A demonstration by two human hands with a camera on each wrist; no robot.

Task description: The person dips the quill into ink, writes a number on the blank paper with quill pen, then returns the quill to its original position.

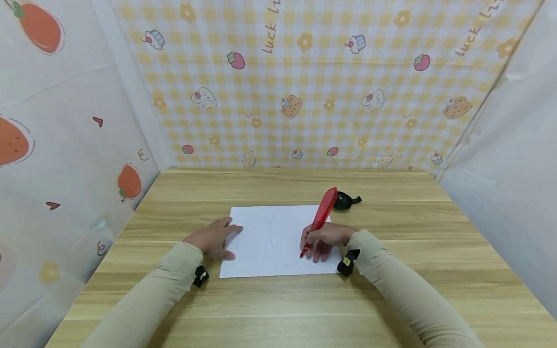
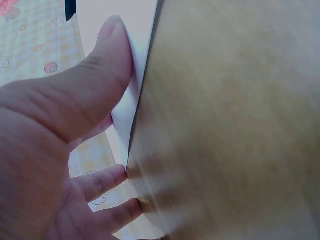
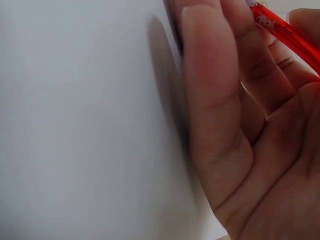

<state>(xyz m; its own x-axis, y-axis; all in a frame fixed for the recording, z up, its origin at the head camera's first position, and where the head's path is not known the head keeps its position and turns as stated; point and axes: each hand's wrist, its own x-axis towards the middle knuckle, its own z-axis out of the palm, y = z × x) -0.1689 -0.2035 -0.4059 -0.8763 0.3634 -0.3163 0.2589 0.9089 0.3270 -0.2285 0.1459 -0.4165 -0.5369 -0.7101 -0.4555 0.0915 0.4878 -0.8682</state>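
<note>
A white sheet of paper [image 1: 254,241] lies on the wooden table, with a thin curved line drawn down its middle and round toward the right. My right hand [image 1: 324,238] pinches a red feather-topped pen [image 1: 324,208], its tip on the paper at the end of that line. The pen's red barrel [image 3: 287,36] shows between thumb and fingers in the right wrist view, the hand's side resting on the sheet. My left hand [image 1: 214,238] rests at the paper's left edge with fingers spread; its thumb [image 2: 112,55] lies on the sheet in the left wrist view.
A small black rounded object [image 1: 343,201] with a short strap sits just behind the paper's far right corner. The wooden table [image 1: 278,309] reaches back to a yellow checked cloth [image 1: 278,130]. White cloths hang at the left and right sides.
</note>
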